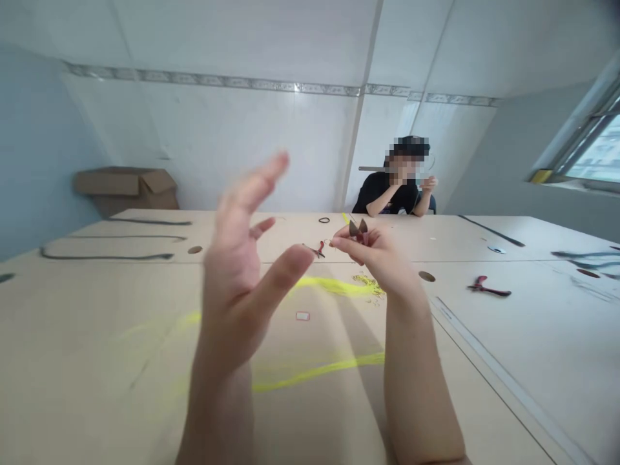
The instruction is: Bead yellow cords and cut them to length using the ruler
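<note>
My left hand (pixel 247 258) is raised above the table, fingers apart and slightly blurred, with nothing in it. My right hand (pixel 382 258) is closed, thumb and forefinger pinched together. Two dark, pointed blades stick up from it, apparently thread snips (pixel 358 228) tucked in the fingers. A tiny thin loop (pixel 327 242) shows at the pinching fingertips, too small to identify. Below the hands lie bundles of bright yellow thread (pixel 322 284) and a scatter of small brownish bits (pixel 371 287). Another yellow strand (pixel 320 372) runs across the near side.
Red-handled pliers (pixel 489 289) lie at right, another pair (pixel 319 249) beyond my hands. A small red-edged label (pixel 303 316) and a long ruler-like strip (pixel 508 381) rest on the table (pixel 97 361). Opposite sits a person (pixel 372 194). A cardboard box (pixel 126 184) stands behind, left.
</note>
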`<state>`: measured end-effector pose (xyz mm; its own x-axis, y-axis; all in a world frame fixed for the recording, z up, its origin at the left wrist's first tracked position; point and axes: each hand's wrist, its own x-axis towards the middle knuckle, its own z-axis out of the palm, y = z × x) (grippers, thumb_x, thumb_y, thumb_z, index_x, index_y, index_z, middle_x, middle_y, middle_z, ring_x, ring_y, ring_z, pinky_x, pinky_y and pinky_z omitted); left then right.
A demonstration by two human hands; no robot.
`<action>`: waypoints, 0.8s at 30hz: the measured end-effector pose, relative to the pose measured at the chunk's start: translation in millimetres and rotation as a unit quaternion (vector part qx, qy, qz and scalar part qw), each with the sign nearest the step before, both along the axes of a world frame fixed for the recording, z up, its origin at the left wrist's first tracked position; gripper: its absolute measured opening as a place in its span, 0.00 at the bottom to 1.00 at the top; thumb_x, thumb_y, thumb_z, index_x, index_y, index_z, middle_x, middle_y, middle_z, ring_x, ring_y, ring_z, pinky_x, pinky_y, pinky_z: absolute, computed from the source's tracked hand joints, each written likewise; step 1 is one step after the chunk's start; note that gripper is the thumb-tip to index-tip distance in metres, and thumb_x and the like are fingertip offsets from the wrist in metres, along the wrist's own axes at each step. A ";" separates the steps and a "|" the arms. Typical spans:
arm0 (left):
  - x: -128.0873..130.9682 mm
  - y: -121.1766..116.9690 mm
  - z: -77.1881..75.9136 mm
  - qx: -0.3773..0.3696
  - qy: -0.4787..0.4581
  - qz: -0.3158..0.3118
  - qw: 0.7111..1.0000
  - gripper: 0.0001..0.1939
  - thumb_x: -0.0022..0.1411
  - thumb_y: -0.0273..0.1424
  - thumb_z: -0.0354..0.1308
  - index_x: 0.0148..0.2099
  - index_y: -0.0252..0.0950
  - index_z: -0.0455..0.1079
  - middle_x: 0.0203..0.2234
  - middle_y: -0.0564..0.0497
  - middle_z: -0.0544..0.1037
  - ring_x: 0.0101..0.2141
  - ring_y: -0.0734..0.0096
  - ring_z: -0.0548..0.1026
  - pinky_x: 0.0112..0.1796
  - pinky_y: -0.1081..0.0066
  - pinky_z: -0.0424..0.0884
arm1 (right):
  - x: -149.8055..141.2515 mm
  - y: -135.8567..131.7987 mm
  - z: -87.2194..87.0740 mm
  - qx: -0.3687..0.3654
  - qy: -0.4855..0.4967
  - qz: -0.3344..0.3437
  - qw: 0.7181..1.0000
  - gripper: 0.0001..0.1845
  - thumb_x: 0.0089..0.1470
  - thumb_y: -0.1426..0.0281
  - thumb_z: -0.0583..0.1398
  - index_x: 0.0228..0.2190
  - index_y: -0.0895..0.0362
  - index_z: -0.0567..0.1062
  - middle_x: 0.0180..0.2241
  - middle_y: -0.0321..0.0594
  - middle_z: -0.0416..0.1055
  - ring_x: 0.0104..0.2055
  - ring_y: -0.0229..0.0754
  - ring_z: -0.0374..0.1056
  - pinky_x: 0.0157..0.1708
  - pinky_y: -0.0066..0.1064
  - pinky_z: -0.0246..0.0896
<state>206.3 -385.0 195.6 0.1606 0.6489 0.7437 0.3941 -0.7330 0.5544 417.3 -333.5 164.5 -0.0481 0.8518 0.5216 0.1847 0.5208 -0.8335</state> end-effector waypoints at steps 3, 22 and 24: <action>7.0 25.5 -1.1 -0.009 0.005 0.000 1.000 0.19 0.67 0.46 0.59 0.57 0.49 0.72 0.58 0.50 0.71 0.60 0.58 0.68 0.58 0.58 0.69 | -6.0 -4.5 1.9 -0.010 0.001 0.010 1.000 0.15 0.54 0.58 0.67 0.28 0.58 0.76 0.20 0.30 0.58 0.23 0.33 0.50 0.24 0.30 0.45; 14.3 51.2 -13.4 -0.077 0.115 -0.020 0.990 0.10 0.73 0.38 0.49 0.39 0.43 0.68 0.39 0.52 0.70 0.46 0.64 0.69 0.50 0.62 0.66 | -15.5 -4.1 1.8 -0.033 0.042 0.068 0.996 0.15 0.54 0.56 0.67 0.25 0.52 0.76 0.20 0.34 0.56 0.23 0.38 0.49 0.25 0.34 0.43; 15.1 50.3 -12.4 -0.069 0.127 -0.014 0.989 0.11 0.73 0.36 0.48 0.39 0.42 0.68 0.39 0.51 0.69 0.46 0.64 0.68 0.51 0.62 0.65 | -15.3 -5.9 2.7 -0.035 0.040 0.071 0.996 0.16 0.54 0.55 0.67 0.25 0.52 0.75 0.20 0.34 0.55 0.23 0.38 0.49 0.26 0.34 0.43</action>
<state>221.3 -334.7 183.2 0.3508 0.7344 0.5810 0.5145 -0.6696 0.5357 402.0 -339.4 167.2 -0.1320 0.8736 0.4684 0.0456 0.4774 -0.8775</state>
